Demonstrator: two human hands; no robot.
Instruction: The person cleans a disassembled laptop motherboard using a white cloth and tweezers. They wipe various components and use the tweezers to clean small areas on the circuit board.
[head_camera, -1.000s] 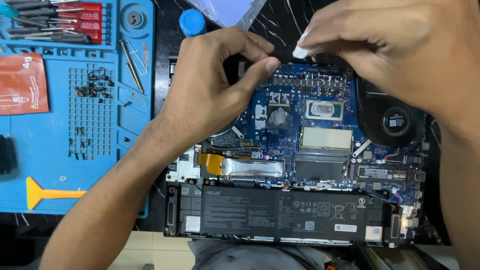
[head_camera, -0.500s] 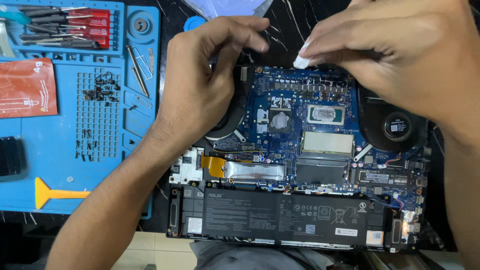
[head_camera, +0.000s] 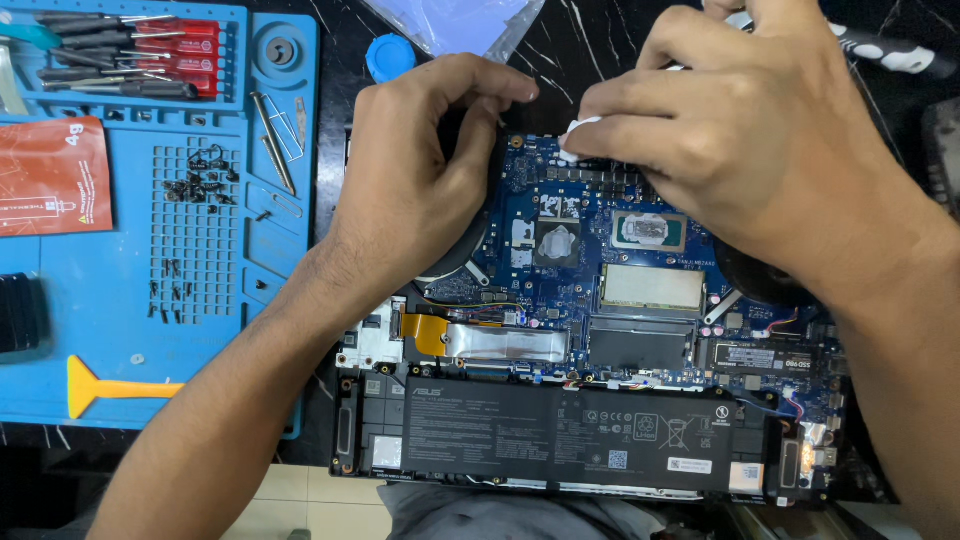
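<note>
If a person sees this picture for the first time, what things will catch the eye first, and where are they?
In the middle lies an opened laptop, its blue circuit board bare above a long black battery. Two hands work at the board's upper edge: the right hand pinches a small white wad, and the left hand rests over the fan area. At the left lies a blue repair mat with screwdrivers and a yellow pry tool.

Blue work mat (head_camera: 120, 390): matt, rubbery-looking. Circuit board (head_camera: 590, 260): glossy blue, two bare chips shiny. Battery (head_camera: 560, 435): matt black plastic film. Wipe (head_camera: 574, 133) in right hand (head_camera: 760, 140): soft white, paper or cloth. Yellow pry tool (head_camera: 105, 387): smooth plastic. Tabletop (head_camera: 580, 50): polished black stone, white veins.
</note>
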